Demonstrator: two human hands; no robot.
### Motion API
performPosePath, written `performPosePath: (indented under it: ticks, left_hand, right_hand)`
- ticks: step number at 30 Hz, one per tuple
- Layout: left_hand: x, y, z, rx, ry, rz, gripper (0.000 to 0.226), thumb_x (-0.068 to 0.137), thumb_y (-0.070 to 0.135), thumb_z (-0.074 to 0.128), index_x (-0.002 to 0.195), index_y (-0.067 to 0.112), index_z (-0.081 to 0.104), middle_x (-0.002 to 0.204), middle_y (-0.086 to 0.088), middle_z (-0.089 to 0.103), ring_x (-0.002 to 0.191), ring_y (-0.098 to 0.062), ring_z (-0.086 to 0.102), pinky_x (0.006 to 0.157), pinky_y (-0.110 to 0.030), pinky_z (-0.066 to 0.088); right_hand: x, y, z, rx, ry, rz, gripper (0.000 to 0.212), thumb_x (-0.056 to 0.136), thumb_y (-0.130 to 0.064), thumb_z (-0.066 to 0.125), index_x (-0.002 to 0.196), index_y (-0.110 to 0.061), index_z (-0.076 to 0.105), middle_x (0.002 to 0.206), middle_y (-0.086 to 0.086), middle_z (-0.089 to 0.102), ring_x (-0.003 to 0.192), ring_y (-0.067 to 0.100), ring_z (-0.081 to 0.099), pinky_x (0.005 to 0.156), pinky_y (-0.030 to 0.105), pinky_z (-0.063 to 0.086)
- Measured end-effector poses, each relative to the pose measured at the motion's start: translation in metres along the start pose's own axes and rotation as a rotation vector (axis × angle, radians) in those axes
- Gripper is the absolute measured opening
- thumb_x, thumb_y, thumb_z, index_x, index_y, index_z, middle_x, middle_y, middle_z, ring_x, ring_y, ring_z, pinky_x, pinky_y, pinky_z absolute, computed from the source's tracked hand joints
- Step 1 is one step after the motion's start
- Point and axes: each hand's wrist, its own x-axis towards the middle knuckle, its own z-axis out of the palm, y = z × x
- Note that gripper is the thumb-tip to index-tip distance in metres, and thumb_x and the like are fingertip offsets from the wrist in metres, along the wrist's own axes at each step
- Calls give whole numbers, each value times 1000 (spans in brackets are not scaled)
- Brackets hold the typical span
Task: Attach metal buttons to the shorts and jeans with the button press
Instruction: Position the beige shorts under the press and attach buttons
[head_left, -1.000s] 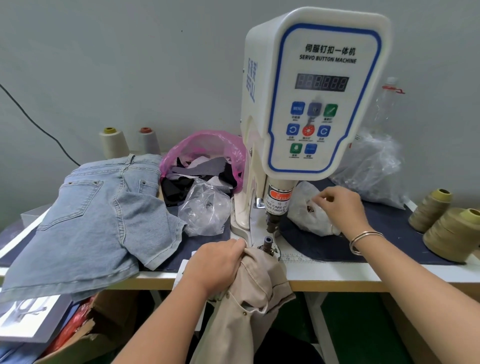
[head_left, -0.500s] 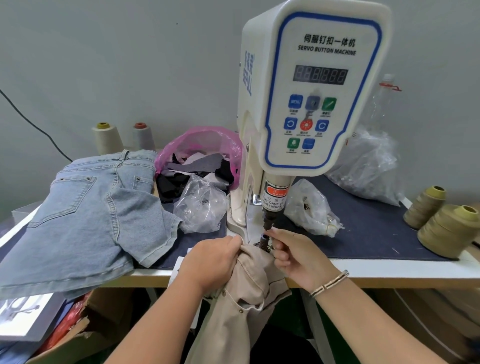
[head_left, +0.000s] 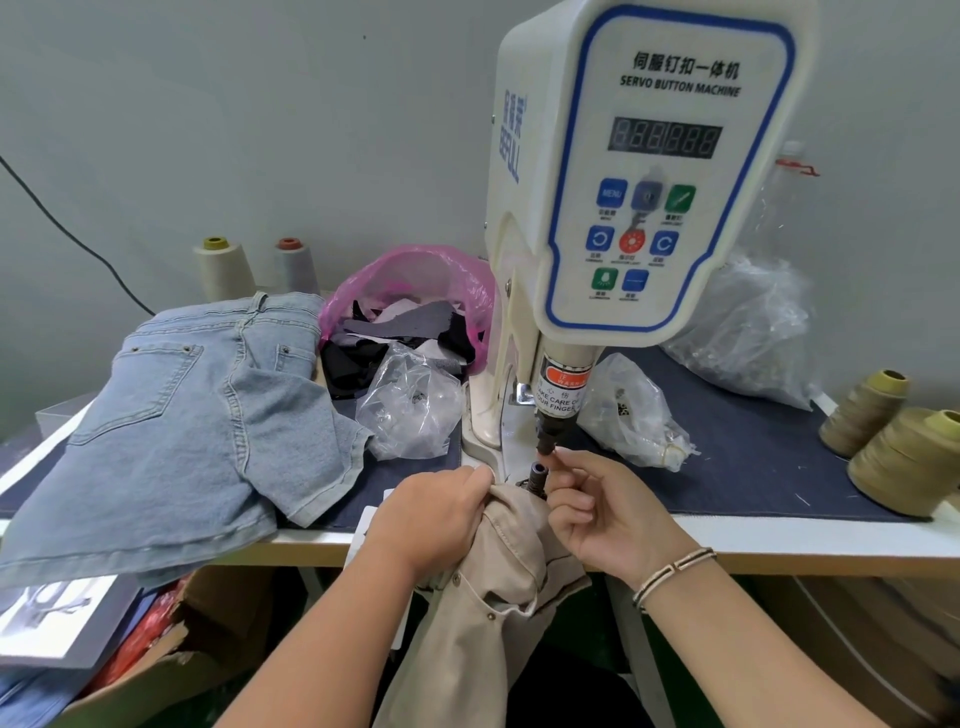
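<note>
The white servo button machine (head_left: 639, 171) stands at the table's middle, its black punch (head_left: 548, 441) above a dark lower die (head_left: 536, 475). My left hand (head_left: 431, 514) grips the bunched waistband of the beige shorts (head_left: 498, 597), which hang off the table's front edge under the die. My right hand (head_left: 602, 509) pinches something small at the punch tip; the piece itself is hidden by my fingertips. Light blue denim shorts (head_left: 192, 431) lie spread on the left of the table.
A small clear bag (head_left: 631, 410) of parts lies right of the machine, another clear bag (head_left: 410, 405) left of it, a pink bag (head_left: 410, 296) of fabric scraps behind. Thread cones (head_left: 904, 457) stand at the right edge, two more cones (head_left: 223, 265) at the back left. A cardboard box (head_left: 171, 660) sits below.
My right hand left the small clear bag on the right and came down to the punch tip, fingers pinched. My left hand kept its hold on the beige shorts.
</note>
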Motion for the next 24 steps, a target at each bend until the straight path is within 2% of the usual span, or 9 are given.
performPosePath:
  ticks: [7,12,14,16,18,20,22,24]
  left_hand:
    - [0,0,-1,-4,13,5,13,100,25,38,94,18,46,90,-2,59,79,-28,56,63,-35,31]
    - [0,1,-2,27,-1,-19,15,100,26,36,99,17,48,95,-1,60,84,-28,57,65,-35,32]
    - [1,2,-5,36,-48,-38,17,99,26,37,103,17,49,99,-1,61,88,-27,58,67,-36,37]
    - [1,5,-9,55,-144,-27,11,93,23,42,95,19,52,100,-2,63,91,-26,60,68,-35,40]
    - [2,7,-13,85,-220,-71,10,86,16,45,83,20,54,96,-6,66,91,-28,60,65,-30,37]
    - [2,8,-13,52,-229,-171,20,88,14,43,94,13,63,103,-10,67,95,-29,60,66,-29,36]
    - [2,9,-13,-9,-245,-267,19,87,13,45,90,12,63,98,-11,68,90,-29,61,63,-28,35]
    - [1,10,-18,-82,-280,-341,15,85,14,47,75,15,59,85,-7,67,81,-28,60,52,-28,31]
  right_hand:
    - [-6,-1,4,39,12,20,13,75,-9,60,83,2,62,54,0,41,31,7,35,29,16,30]
    - [-9,16,7,195,1,-39,17,79,-12,52,84,1,62,54,2,44,31,7,37,29,14,30]
    - [-11,33,13,148,-14,-74,21,76,-13,53,84,2,66,52,3,45,32,7,36,29,14,28]
    - [-11,51,28,-121,-26,-118,21,77,-13,58,82,1,72,54,4,50,35,8,37,32,16,29]
    - [1,62,50,-462,-14,-239,19,88,-11,55,87,-3,72,62,5,60,41,10,45,38,17,35]
    - [26,61,75,-794,50,-437,21,95,-12,48,96,-13,69,78,1,68,50,10,52,48,18,44]
    - [58,54,94,-1142,139,-646,27,96,-15,43,109,-16,67,98,3,68,71,14,59,69,24,49]
    - [90,45,104,-1504,237,-772,31,97,-13,39,116,-8,63,110,10,66,95,23,60,83,28,44]
